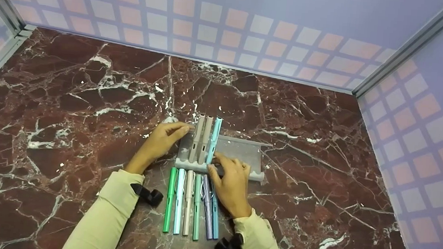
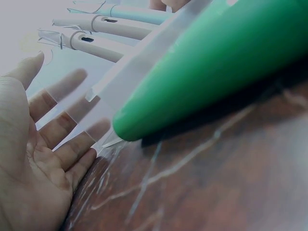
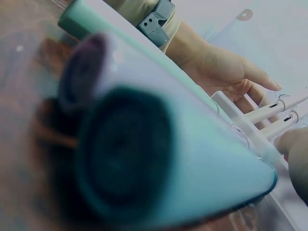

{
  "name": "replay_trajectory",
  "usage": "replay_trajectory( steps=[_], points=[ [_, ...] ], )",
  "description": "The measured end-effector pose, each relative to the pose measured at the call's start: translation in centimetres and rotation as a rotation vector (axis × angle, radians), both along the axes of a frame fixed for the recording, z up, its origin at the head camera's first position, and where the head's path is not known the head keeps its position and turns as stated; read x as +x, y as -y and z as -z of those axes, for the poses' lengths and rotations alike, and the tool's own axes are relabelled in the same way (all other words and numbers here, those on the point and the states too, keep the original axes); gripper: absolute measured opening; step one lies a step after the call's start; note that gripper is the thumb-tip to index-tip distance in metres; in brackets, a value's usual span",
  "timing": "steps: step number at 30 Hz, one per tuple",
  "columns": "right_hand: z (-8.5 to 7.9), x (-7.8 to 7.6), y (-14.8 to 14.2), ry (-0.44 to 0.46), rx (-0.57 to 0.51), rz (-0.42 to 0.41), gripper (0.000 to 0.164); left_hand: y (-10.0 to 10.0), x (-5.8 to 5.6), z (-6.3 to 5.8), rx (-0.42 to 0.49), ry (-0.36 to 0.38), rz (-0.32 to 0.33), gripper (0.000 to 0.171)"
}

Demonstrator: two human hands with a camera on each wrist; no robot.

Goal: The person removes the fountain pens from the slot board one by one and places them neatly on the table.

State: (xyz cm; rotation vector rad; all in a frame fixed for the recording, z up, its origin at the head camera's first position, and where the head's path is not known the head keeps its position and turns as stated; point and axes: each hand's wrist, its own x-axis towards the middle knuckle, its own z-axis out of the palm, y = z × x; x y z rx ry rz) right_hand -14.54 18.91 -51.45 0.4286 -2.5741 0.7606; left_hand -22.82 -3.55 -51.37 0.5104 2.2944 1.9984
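Note:
A clear pen stand (image 1: 239,152) holds two taupe pens (image 1: 205,139) and a light blue pen (image 1: 214,138), leaning side by side with caps up. My right hand (image 1: 234,184) has its thumb and forefinger at the light blue pen's lower end, pinching it by the stand's front ledge. At the stand's left edge is my left hand (image 1: 162,141), fingers loosely extended. In the left wrist view, the fingers (image 2: 72,122) of that hand show partly through the clear plastic. The right fingertips are mostly hidden in the right wrist view.
In front of the stand lies a row of pens: a green pen (image 1: 169,200), a pale blue pen (image 1: 179,203), a beige pen (image 1: 188,204), a sea-green pen (image 1: 197,208), a purple pen (image 1: 207,209) and a blue pen (image 1: 215,220). Panels border the marbled table (image 1: 325,129).

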Motion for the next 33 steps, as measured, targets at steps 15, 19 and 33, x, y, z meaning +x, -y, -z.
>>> replay_trajectory(
  steps=[15, 19, 33],
  points=[
    [-0.69, 0.18, 0.39, 0.14, -0.046, 0.048, 0.026, 0.02, -0.04, 0.12, -0.005, -0.015, 0.0, 0.03],
    [-0.91, 0.17, 0.53, 0.188, -0.057, 0.06, 0.03, 0.01, -0.1, 0.12, -0.02, -0.019, 0.0, 0.03],
    [-0.96, 0.2, 0.74, 0.175, -0.092, 0.091, 0.014, -0.05, -0.09, 0.08, -0.011, 0.003, -0.011, 0.03]
  ],
)
